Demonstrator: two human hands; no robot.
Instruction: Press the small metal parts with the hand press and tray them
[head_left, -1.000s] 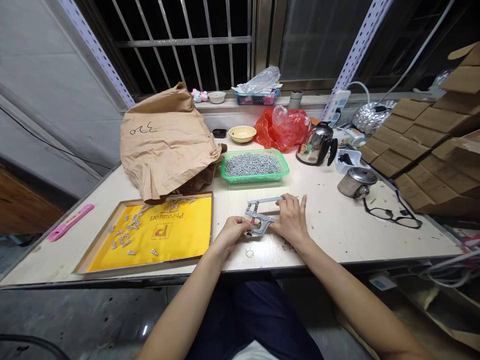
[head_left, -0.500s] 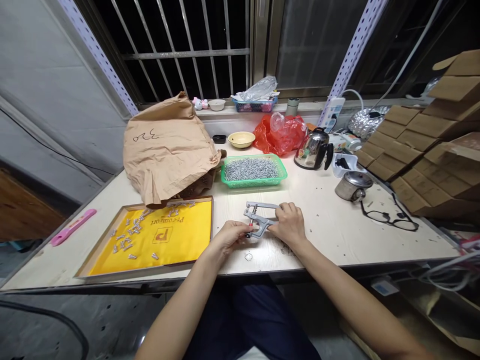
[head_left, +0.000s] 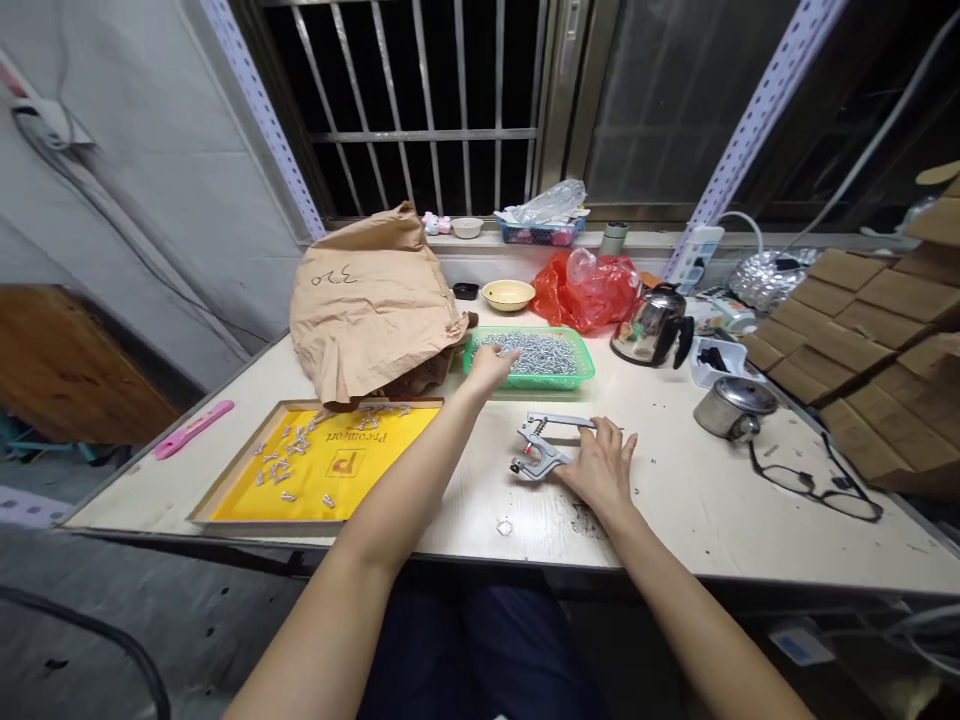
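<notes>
My left hand point(head_left: 491, 368) is over the near left part of a green plastic basket point(head_left: 540, 382) filled with small silvery metal pieces. Its thumb and fingers are apart, and I see nothing held between them. In my right hand point(head_left: 601, 465) are the handles of grey metal snap-fastener pliers point(head_left: 544, 458), with a spring near the hinge and a small red tip in the jaws. The fingers wrap the handles loosely, and the jaws point left over the table.
To the left, a shallow box with a yellow lining point(head_left: 300, 490) carries several small metal pieces. Behind it slumps a brown paper bag point(head_left: 367, 310). A pink cutter point(head_left: 193, 430) lies farther left. On the right are a kettle point(head_left: 646, 330), a metal cup point(head_left: 727, 408) and eyeglasses point(head_left: 814, 485).
My left hand has left the pliers' jaws and moved forward to the green basket. My right hand still holds the pliers, its fingers now looser. The view has shifted slightly left.
</notes>
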